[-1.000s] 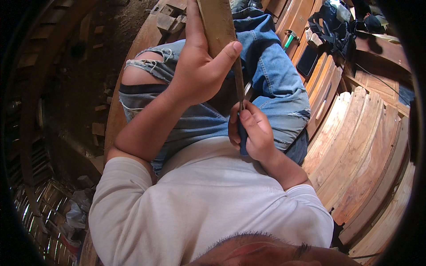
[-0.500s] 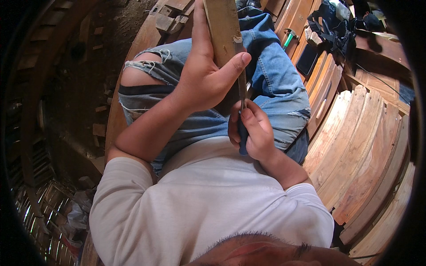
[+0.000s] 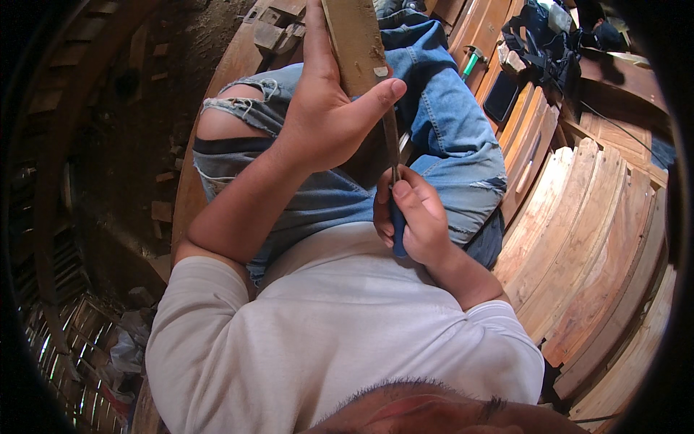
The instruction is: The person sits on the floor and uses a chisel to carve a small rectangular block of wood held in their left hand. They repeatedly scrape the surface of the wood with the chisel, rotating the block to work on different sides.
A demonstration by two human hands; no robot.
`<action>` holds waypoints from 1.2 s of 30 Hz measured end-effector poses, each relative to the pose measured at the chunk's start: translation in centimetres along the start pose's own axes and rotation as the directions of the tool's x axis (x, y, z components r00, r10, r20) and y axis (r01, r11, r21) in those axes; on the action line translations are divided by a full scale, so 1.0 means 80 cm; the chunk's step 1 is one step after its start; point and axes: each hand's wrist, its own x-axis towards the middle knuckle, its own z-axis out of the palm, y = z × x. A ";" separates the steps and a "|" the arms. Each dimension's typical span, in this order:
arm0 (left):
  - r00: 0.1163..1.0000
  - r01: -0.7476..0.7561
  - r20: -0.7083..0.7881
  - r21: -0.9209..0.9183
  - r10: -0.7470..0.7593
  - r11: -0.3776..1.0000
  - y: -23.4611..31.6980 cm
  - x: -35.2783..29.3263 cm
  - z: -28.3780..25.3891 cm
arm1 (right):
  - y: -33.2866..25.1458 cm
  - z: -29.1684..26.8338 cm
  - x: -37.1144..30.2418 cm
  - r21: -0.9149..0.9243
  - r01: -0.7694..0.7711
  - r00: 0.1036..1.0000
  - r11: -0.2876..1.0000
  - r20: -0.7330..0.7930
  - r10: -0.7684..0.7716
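My left hand [image 3: 322, 108] grips a wooden piece [image 3: 354, 43] from its left side. Its fingers run along the far-left edge, and the thumb reaches across the near end. A small pale patch shows on the wood's right edge, just beyond the thumb. My right hand [image 3: 416, 217], low over my lap, is closed around the blue handle of a chisel [image 3: 391, 141]. The long, narrow metal blade points away from me, toward the wood's near end. Its tip is hidden by my left thumb, so I cannot tell whether it touches the wood.
Curved wooden slats [image 3: 578, 239] lie side by side at right. Beyond my right knee are a green-handled hammer [image 3: 471, 62], a dark phone [image 3: 501, 96] and a black strapped bag [image 3: 542, 43] on boards. Wood offcuts [image 3: 269, 36] sit at the far left of my legs.
The wooden piece and my left hand have shifted slightly left. The chisel has drawn back toward me; its blade lay along the wood's right edge, where the pale patch now shows.
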 end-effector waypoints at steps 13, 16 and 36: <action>0.998 -0.014 0.063 0.100 0.008 0.995 -0.018 -0.023 0.020 | 0.002 0.006 0.006 -0.045 0.077 0.996 0.996 -0.050 -0.080; 0.999 -0.031 -0.011 0.063 0.031 0.998 -0.014 -0.019 0.024 | 0.002 0.004 0.006 -0.091 0.091 0.993 0.992 -0.069 -0.097; 0.999 -0.036 0.039 -0.046 0.038 0.998 -0.005 -0.008 0.012 | 0.002 0.000 0.004 -0.054 0.074 0.997 0.996 0.007 -0.074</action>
